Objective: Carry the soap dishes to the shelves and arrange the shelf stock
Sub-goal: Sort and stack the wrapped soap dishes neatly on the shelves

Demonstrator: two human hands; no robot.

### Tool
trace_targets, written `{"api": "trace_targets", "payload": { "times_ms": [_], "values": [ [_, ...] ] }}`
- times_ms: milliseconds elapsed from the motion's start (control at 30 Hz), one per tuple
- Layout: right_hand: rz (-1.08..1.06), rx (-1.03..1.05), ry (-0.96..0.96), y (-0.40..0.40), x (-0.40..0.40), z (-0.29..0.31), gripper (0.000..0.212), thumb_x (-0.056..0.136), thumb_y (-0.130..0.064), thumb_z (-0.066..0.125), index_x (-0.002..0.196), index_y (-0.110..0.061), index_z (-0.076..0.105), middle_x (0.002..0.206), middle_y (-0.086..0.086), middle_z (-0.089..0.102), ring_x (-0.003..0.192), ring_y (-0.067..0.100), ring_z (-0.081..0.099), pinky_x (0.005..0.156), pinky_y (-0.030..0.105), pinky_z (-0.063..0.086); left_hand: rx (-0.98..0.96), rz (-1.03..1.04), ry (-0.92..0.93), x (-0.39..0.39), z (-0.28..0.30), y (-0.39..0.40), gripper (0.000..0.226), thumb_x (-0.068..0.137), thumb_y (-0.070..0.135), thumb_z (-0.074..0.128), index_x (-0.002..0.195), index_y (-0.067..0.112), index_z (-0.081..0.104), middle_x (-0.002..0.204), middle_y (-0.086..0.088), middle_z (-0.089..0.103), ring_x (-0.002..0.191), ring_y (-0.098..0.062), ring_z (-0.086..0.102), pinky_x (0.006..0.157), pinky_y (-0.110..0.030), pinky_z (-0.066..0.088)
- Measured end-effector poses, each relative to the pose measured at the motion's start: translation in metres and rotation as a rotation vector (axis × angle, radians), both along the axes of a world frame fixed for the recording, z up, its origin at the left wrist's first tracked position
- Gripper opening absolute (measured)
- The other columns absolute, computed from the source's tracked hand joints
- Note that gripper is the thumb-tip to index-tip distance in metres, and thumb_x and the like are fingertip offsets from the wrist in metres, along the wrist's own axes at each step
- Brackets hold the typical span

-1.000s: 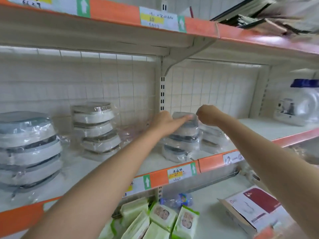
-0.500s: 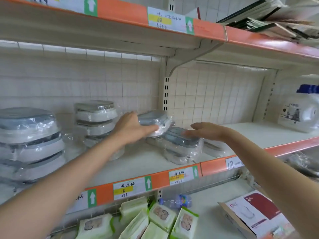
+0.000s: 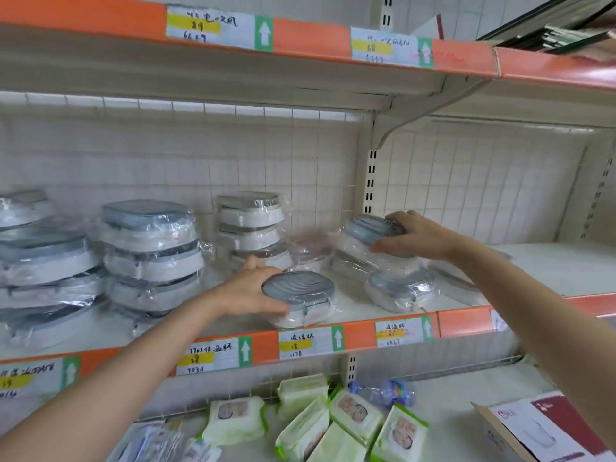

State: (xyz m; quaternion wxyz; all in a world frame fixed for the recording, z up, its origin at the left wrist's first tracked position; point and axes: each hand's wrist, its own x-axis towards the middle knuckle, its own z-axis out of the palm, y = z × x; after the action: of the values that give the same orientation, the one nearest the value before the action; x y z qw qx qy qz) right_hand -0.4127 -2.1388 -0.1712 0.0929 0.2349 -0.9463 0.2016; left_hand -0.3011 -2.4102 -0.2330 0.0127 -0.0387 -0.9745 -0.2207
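Observation:
My left hand [image 3: 248,290] grips a grey-topped soap dish [image 3: 300,296] in clear wrap, which sits near the front edge of the middle shelf [image 3: 350,310]. My right hand [image 3: 418,235] grips another wrapped soap dish [image 3: 368,228] on top of a small pile [image 3: 360,261] by the upright post. One more wrapped dish [image 3: 401,290] lies in front of that pile. Stacks of wrapped dishes stand to the left: a white stack [image 3: 251,228], a wider grey stack [image 3: 151,251] and a large stack [image 3: 43,261] at the far left.
The upper shelf [image 3: 300,45] overhangs close above, on a bracket [image 3: 430,108]. Price labels line the orange shelf edges. Below lie green wet-wipe packs [image 3: 333,425], a plastic bottle [image 3: 386,391] and an open carton [image 3: 546,428]. The middle shelf's right part [image 3: 550,265] is bare.
My left hand brought one dish from the pile down to the shelf's front, left of the post. My right hand moved onto the pile's top dish and closed round it. The view shifted left.

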Motion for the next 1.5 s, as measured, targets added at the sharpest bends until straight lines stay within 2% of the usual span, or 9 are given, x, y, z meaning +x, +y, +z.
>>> {"api": "trace_targets", "payload": {
  "times_ms": [267,400,500,567,767,1000,1167,1367,1500],
  "values": [
    [0.288,0.005,-0.120,-0.054,0.027,-0.010,0.090,0.065,-0.057,0.072,0.141,-0.022,0.039,0.120,-0.010,0.038,0.120,0.013,0.038,0.101,0.024,0.030,-0.004,0.245,0.106,0.008,-0.018,0.008,0.113,0.066,0.073,0.066,0.146,0.004,0.026,0.150,-0.010,0.026,0.140,-0.024,0.026,0.112,-0.035,0.031],
    [0.379,0.059,-0.320,-0.069,0.027,-0.019,0.061,0.082,-0.018,0.071,0.135,-0.027,0.043,0.113,-0.022,0.043,0.109,0.000,0.040,0.081,-0.003,0.029,0.091,0.202,0.111,0.007,-0.018,0.002,0.062,0.072,0.044,0.080,0.121,0.018,0.052,0.110,0.009,0.054,0.102,-0.003,0.050,0.080,-0.009,0.040],
    [0.388,0.038,-0.378,-0.079,0.018,-0.022,0.085,0.065,-0.030,0.077,0.142,-0.030,0.040,0.140,-0.012,0.040,0.130,0.010,0.035,0.109,0.024,0.029,0.201,0.178,0.087,0.001,-0.018,-0.005,0.045,0.070,0.031,0.084,0.105,0.023,0.056,0.090,0.021,0.051,0.078,0.013,0.044,0.059,0.001,0.035],
    [0.407,0.035,-0.406,-0.083,0.011,-0.022,0.093,0.058,-0.036,0.073,0.143,-0.035,0.037,0.147,-0.011,0.035,0.136,0.013,0.031,0.115,0.037,0.025,0.230,0.169,0.103,-0.003,-0.021,-0.008,0.054,0.068,0.032,0.085,0.115,0.018,0.061,0.097,0.019,0.057,0.084,0.008,0.050,0.062,0.001,0.037],
    [0.414,0.014,-0.435,-0.088,0.003,-0.026,0.083,0.072,-0.024,0.073,0.146,-0.031,0.034,0.151,-0.009,0.030,0.138,0.013,0.028,0.116,0.035,0.022,0.175,0.172,0.116,-0.003,-0.023,-0.009,0.065,0.073,0.038,0.081,0.128,0.017,0.055,0.118,0.009,0.056,0.106,-0.006,0.051,0.082,-0.014,0.037],
    [0.355,0.048,-0.322,-0.053,0.000,-0.008,0.082,0.068,-0.052,0.057,0.145,-0.039,0.033,0.152,-0.013,0.028,0.140,0.011,0.023,0.116,0.041,0.015,-0.106,0.216,0.343,0.024,0.003,0.013,0.083,0.075,0.060,0.068,0.135,0.012,0.038,0.130,0.002,0.037,0.122,-0.012,0.038,0.097,-0.023,0.034],
    [0.177,-0.048,-0.257,-0.005,-0.012,-0.002,0.035,0.093,-0.013,0.054,0.128,-0.013,0.057,0.133,0.000,0.055,0.116,0.018,0.051,0.102,0.034,0.041,-0.138,0.041,0.514,0.010,0.027,0.061,0.056,0.091,0.049,0.055,0.130,0.011,0.047,0.126,0.001,0.044,0.121,-0.012,0.040,0.098,-0.022,0.031],
    [-0.068,0.215,-0.016,0.048,-0.028,-0.007,0.038,0.093,-0.006,0.048,0.129,-0.011,0.057,0.134,0.003,0.055,0.124,0.021,0.048,0.102,0.026,0.033,-0.234,-0.134,0.304,-0.059,0.023,0.148,0.045,0.092,0.045,0.055,0.107,0.003,0.058,0.115,-0.012,0.053,0.114,-0.028,0.049,0.091,-0.034,0.042],
    [-0.180,0.236,0.002,0.086,-0.039,-0.009,0.041,0.092,-0.012,0.052,0.133,-0.014,0.053,0.139,0.004,0.051,0.127,0.022,0.046,0.103,0.027,0.032,-0.377,-0.100,0.094,-0.105,0.001,0.181,0.074,0.081,0.070,0.054,0.123,0.009,0.056,0.126,-0.010,0.053,0.119,-0.030,0.048,0.093,-0.036,0.045]
  ]
}}
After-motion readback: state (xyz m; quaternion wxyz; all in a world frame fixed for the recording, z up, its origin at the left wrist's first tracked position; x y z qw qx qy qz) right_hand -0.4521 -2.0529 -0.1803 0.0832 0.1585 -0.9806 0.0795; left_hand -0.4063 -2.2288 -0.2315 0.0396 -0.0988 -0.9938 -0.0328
